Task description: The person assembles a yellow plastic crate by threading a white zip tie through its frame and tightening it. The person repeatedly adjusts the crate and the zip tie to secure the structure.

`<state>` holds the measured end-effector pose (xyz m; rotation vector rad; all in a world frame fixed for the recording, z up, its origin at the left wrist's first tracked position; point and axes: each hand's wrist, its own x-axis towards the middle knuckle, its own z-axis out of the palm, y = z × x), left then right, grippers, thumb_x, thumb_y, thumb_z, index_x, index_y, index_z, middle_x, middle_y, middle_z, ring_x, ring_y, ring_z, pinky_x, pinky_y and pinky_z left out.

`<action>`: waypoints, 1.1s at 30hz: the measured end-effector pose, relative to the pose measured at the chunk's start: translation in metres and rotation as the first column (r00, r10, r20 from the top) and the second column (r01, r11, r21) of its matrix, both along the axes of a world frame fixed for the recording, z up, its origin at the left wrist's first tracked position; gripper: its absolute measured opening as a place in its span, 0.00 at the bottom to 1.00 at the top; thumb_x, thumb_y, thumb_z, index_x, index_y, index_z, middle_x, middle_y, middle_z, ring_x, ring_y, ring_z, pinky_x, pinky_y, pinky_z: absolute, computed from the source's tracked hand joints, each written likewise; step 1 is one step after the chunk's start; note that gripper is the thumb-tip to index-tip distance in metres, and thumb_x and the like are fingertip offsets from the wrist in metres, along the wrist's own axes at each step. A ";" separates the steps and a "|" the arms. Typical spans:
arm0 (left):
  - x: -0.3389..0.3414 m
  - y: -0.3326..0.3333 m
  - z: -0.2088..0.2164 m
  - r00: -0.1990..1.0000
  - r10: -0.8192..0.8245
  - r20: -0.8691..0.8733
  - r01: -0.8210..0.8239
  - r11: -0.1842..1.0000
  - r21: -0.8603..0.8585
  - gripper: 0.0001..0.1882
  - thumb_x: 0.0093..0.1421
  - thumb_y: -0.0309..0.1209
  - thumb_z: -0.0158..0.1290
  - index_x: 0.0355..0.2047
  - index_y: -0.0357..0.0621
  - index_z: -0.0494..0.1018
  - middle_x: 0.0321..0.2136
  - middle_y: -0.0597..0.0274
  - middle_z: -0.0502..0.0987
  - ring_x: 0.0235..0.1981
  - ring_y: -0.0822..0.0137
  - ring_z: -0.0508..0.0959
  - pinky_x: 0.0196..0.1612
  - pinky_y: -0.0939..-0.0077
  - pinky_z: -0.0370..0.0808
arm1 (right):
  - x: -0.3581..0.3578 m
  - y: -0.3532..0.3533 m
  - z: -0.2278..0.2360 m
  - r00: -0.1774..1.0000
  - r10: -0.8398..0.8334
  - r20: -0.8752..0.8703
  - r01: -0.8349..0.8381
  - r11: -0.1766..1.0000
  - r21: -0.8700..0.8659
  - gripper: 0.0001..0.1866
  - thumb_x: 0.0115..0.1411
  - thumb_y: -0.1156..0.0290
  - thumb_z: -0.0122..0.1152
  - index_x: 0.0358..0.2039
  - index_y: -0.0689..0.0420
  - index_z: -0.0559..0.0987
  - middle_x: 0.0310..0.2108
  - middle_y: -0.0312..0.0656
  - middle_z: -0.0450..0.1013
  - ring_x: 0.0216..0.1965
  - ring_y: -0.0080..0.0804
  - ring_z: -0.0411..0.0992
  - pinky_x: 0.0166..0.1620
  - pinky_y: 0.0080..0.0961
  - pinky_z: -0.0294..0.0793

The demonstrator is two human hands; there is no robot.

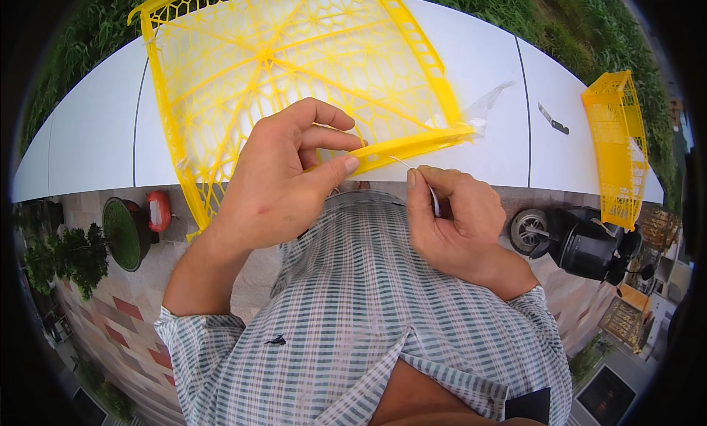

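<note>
A yellow plastic crate (pixel 266 58) with an openwork lattice lies on the white table in front of me. My left hand (pixel 283 175) is at its near rim, thumb on the front face and curled fingers behind, in a loose hold. The index finger is lifted off the rim. My right hand (pixel 460 216) pinches a thin pale strip (pixel 400 162) between thumb and forefinger. The strip's tip points at the near rim, beside my left thumb; whether it touches cannot be made out. A pale end shows below the right fingers.
Crumpled clear plastic (pixel 487 106) lies by the crate's right corner. Further right are a small dark-handled knife (pixel 553 120) and another yellow crate (pixel 626 142) at the table's end. Beyond the white table's (pixel 96 139) near edge stand a black scooter (pixel 589 245) and a potted plant (pixel 124 234).
</note>
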<state>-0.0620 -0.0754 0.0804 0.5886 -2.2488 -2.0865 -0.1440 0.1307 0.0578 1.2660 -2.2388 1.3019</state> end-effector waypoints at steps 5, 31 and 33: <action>-0.003 0.002 0.001 0.999 -0.007 0.032 0.006 1.000 0.019 0.19 0.61 0.19 0.62 0.52 0.33 0.72 0.40 0.58 0.86 0.24 0.85 0.69 0.29 0.87 0.69 | -0.005 -0.013 -0.008 0.976 0.111 -0.187 -0.099 0.993 0.071 0.09 0.51 0.85 0.71 0.31 0.63 0.78 0.18 0.39 0.69 0.16 0.35 0.70 0.18 0.31 0.66; 0.007 0.022 -0.016 0.991 0.030 -0.131 -0.078 0.919 -0.385 0.28 0.57 0.16 0.65 0.57 0.37 0.69 0.44 0.53 0.87 0.23 0.73 0.78 0.29 0.79 0.76 | -0.002 -0.009 0.003 0.996 0.054 0.067 -0.065 0.983 0.173 0.10 0.50 0.85 0.72 0.31 0.63 0.79 0.20 0.40 0.73 0.17 0.35 0.73 0.20 0.30 0.69; 0.008 0.022 -0.016 0.990 0.031 -0.141 -0.084 0.918 -0.389 0.29 0.57 0.16 0.65 0.57 0.37 0.69 0.44 0.53 0.88 0.23 0.72 0.79 0.29 0.79 0.77 | -0.001 -0.010 0.000 0.997 0.075 0.014 -0.076 0.986 0.146 0.10 0.50 0.86 0.71 0.30 0.63 0.78 0.20 0.41 0.73 0.17 0.35 0.72 0.20 0.30 0.68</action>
